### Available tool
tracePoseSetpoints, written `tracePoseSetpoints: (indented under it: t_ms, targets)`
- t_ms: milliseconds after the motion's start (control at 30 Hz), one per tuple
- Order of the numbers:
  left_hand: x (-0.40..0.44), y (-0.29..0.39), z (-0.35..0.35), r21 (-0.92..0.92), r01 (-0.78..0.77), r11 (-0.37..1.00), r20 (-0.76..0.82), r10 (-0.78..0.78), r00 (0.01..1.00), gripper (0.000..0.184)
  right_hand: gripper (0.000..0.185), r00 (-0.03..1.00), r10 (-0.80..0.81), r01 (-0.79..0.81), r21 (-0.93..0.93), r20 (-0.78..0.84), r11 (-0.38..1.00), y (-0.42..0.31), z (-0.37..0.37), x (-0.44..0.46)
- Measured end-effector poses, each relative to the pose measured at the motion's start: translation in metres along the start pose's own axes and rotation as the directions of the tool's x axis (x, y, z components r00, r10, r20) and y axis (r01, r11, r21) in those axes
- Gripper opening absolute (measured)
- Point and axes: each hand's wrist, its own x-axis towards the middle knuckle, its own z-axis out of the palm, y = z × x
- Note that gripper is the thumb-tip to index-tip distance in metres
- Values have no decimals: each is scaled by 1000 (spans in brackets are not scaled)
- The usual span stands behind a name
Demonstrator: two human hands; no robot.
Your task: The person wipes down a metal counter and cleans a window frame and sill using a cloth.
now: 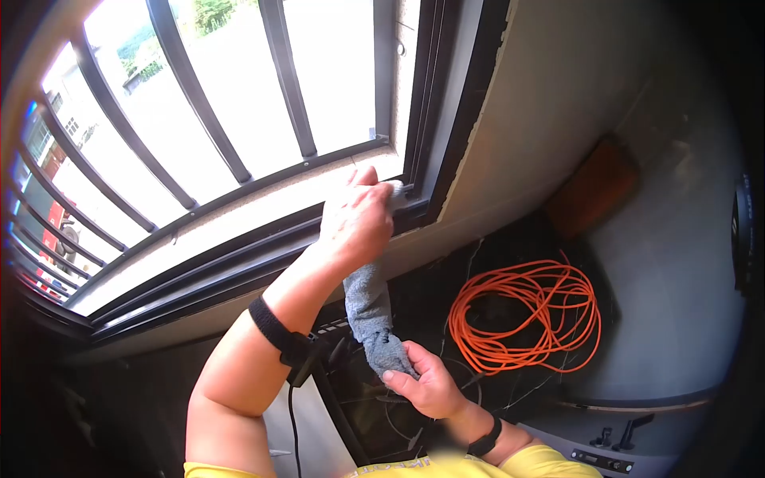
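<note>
Left hand point(356, 219) clenches a gray cloth point(368, 307) near a corner of the window frame point(421, 111); right hand point(430, 385) grips the lower end.

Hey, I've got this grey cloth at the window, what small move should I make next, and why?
Probably slide your left hand along the lower window frame, away from the corner: it holds the grey cloth beside that corner, while your right hand grips the lower end.

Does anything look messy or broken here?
Yes, the gray cloth has a dark, ragged spot near the right hand, perhaps a hole. The orange coil is untidy too, its loops crossing every which way.
</note>
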Motion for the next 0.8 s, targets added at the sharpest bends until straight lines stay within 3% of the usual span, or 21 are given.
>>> tracePoseSetpoints:
  t_ms: [67, 133, 167, 267, 333, 400, 433, 467, 533, 567, 600, 667, 800]
  targets:
    - [9, -3, 32, 44, -258, 965, 28, 257, 966, 31, 22, 1000, -16, 16, 2, 3, 1000, -2, 0, 1]
    - [13, 13, 34, 133, -146, 980, 219, 115, 969, 32, 22, 1000, -10, 10, 41, -17, 999, -4, -3, 2]
    - [14, 14, 32, 133, -146, 980, 219, 115, 969, 32, 22, 1000, -10, 11, 41, -16, 999, -5, -6, 3]
    - [13, 7, 32, 319, -345, 883, 231, 280, 932, 38, 23, 997, -39, 39, -4, -63, 999, -6, -11, -2]
    - [7, 10, 25, 436, -300, 848, 229, 218, 949, 38, 23, 996, -48, 46, -29, -75, 999, -10, -11, -3]
    - [-3, 4, 15, 448, -207, 870, 242, 105, 965, 37, 22, 996, -58, 56, -32, -69, 998, -7, -12, -5]
    - [-4, 4, 7, 387, -161, 908, 301, 41, 953, 46, 22, 998, -41, 41, -9, -55, 999, -4, -12, -6]
    - [-6, 2, 7, 388, -168, 906, 306, 46, 951, 46, 22, 999, -21, 22, 11, -37, 1000, -1, -12, -7]
    - [-9, -5, 8, 176, -205, 963, 228, 163, 960, 60, 22, 999, -15, 17, 59, -28, 998, 1, -7, -6]
    - [-5, -4, 16, 164, -179, 970, 244, 136, 960, 68, 22, 1000, -10, 12, 64, -26, 998, 2, -5, -5]
    - [4, -3, 26, 163, -169, 972, 253, 124, 959, 65, 23, 1000, -2, 4, 67, -27, 998, 3, -3, -4]
    - [8, -3, 42, 249, -264, 932, 94, 248, 964, 59, 22, 1000, -10, 11, 41, -29, 999, 3, -3, -2]
    - [8, 2, 39, 334, -316, 888, 102, 300, 949, 47, 22, 998, -10, 10, 9, -70, 1000, -2, -8, -6]
